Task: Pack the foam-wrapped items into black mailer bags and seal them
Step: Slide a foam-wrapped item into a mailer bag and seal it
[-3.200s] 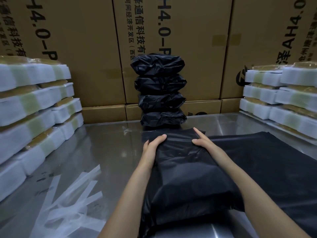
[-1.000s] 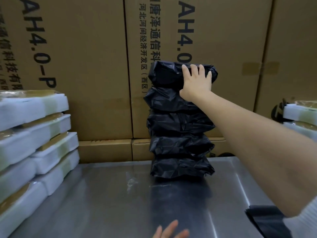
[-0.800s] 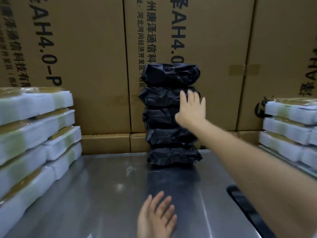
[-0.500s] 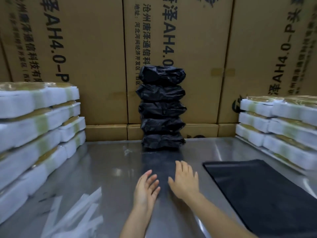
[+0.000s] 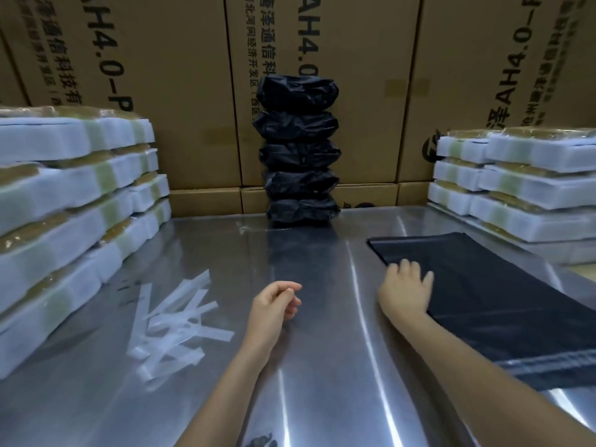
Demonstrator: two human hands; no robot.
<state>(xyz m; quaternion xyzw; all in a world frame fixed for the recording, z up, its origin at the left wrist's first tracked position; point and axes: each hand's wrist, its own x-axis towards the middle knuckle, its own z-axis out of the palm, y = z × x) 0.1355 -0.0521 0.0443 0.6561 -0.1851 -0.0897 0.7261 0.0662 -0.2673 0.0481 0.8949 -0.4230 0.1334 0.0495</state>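
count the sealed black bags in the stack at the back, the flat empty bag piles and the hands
sealed black bags stacked at the back: 5
flat empty mailer bag pile on the steel table, how many bags it holds cannot be told: 1
hands: 2, left hand and right hand
total: 8

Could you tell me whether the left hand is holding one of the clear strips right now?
No, the left hand hangs loosely curled and empty above the metal table, apart from the clear strips.
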